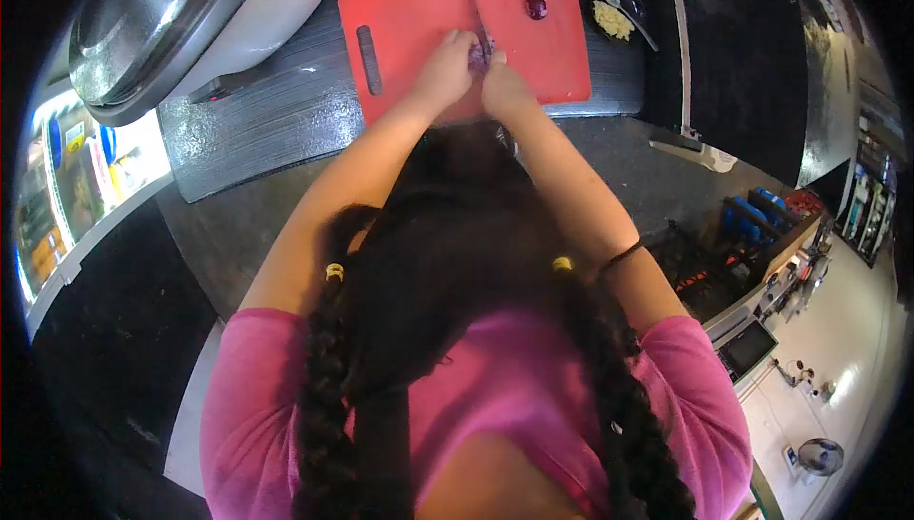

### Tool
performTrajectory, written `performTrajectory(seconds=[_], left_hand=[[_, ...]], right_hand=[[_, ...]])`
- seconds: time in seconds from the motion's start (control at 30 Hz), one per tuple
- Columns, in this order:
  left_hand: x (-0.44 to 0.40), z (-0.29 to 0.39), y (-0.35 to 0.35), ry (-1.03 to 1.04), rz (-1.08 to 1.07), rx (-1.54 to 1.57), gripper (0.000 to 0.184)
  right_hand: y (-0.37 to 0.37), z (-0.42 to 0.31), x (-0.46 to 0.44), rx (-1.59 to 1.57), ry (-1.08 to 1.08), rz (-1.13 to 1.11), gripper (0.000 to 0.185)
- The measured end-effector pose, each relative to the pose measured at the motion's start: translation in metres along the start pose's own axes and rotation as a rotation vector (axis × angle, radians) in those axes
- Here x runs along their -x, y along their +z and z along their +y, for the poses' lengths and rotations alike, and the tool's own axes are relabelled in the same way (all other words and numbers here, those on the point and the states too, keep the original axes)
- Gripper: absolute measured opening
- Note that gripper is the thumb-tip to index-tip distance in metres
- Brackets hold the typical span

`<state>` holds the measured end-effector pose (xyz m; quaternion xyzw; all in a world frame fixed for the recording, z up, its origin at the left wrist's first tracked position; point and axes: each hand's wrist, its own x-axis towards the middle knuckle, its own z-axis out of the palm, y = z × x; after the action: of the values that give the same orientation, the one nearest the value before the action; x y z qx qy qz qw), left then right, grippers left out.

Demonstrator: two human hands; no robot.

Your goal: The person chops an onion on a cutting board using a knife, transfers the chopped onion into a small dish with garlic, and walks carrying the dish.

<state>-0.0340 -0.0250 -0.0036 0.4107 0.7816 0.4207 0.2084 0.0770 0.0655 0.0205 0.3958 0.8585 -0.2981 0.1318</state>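
Note:
On the dark counter lies a red cutting board [419,15] with a handle slot at its left. My right hand [505,87] is closed round the handle end of a knife [478,20], whose blade points away from me over the board. Just left of the blade, my left hand [449,68] has its fingers curled on a purple piece of onion [476,57]. A small dark purple onion piece [536,8] sits apart near the board's upper right.
Right of the board stands a dark dish with chopped yellowish food [612,20] and a spoon [628,15]. A large white appliance [276,6] with a dark lid is at the upper left. The counter [257,125] ends in front of me.

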Motion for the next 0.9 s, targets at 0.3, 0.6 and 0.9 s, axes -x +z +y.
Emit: performTrajectory(seconds=[0.3,0.6,0.9], left_hand=[[-0.002,-0.008,0.004,0.039,0.031,0.051,0.039],[0.0,-0.006,0.003,-0.001,0.002,0.061,0.034],[0.004,0.002,-0.005,-0.031,-0.05,0.045,0.03]], right_hand=[[-0.002,-0.007,-0.001,-0.003,-0.015,0.031,0.029],[0.0,-0.012,0.014,-0.039,-0.017,0.012,0.036],[0.002,-0.011,0.016,0.045,-0.041,-0.042,0.038]])
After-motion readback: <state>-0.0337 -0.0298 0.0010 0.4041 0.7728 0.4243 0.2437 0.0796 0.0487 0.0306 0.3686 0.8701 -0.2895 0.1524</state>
